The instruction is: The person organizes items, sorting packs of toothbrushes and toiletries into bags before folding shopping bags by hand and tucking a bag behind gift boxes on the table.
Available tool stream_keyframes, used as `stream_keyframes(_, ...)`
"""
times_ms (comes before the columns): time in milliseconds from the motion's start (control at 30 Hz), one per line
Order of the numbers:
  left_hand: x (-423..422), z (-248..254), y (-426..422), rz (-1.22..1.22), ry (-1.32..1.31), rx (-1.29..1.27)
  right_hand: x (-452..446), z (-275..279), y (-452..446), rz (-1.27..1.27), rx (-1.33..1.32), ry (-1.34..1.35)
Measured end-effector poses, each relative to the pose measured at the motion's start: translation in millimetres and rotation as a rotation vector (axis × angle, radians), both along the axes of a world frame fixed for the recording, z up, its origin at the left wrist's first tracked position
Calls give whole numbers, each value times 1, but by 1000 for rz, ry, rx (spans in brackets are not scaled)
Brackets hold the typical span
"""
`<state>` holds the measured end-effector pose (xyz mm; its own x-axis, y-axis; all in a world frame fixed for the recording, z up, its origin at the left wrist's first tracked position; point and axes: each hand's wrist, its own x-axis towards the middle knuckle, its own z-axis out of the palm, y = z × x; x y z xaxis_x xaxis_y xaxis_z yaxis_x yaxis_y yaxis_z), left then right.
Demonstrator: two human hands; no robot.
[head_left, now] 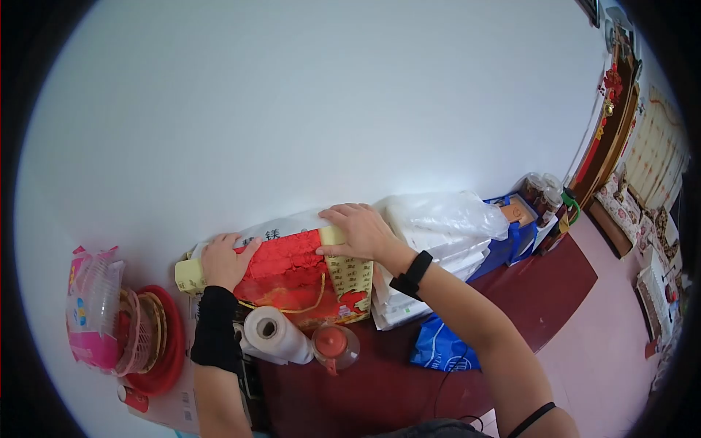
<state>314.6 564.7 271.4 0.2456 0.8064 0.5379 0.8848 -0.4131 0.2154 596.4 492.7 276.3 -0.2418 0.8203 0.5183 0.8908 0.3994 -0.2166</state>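
Observation:
A red and yellow gift box (285, 263) with a gold cord handle stands against the wall, on the dark red tabletop. My left hand (225, 263) lies over its left top edge, the thumb pointing inward across the red part. At the right end my right hand (359, 232) spans the pale yellow top, thumb toward the front and fingers toward the back. Both hands grip the box from above; some fingertips are hidden. In front of it are a white paper roll (274, 332) and a glass teapot (336, 347) with an orange-red lid.
To the right, white plastic bags (438, 241) lie stacked beside a blue bag (518, 244) and several jars (544, 193). A blue packet (442, 347) lies nearer the front. On the left are a red tray (174, 339), a basket (139, 332) and a pink package (95, 314).

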Motion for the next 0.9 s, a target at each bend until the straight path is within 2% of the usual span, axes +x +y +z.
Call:
stream_keyframes(33, 0, 0, 0, 7, 10, -18, -2, -1, -1, -5, 60, -23)
stream_keyframes(133, -1, -4, 6, -24, 10, 32, -4, 0, 7, -55, -43, 22)
stream_keyframes(267, 3, -8, 9, 5, 45, 41, -5, -3, 17, -75, -35, 12)
stream_keyframes(333, 6, -10, 16, 75, 104, 85, -4, 1, 27, -95, 19, 27)
stream_keyframes(367, 8, -8, 17, 77, 102, 52, -4, -7, 36, -141, 67, -28)
stream_keyframes(467, 5, -13, 17, 62, 107, 127, -6, -10, 28, -127, 147, 29)
stream_keyframes(600, 2, -17, 18, 54, 109, 89, -7, -13, 28, -202, 45, 18)
stream_keyframes(733, 4, -15, 19, 52, 99, 104, -6, -14, 34, -180, 35, 33)
stream_keyframes(800, 6, -13, 19, 53, 94, 95, -3, -20, 41, -110, 182, 104)
stream_keyframes(900, 10, -8, 18, 113, 85, 45, -2, -19, 45, -89, 195, 105)
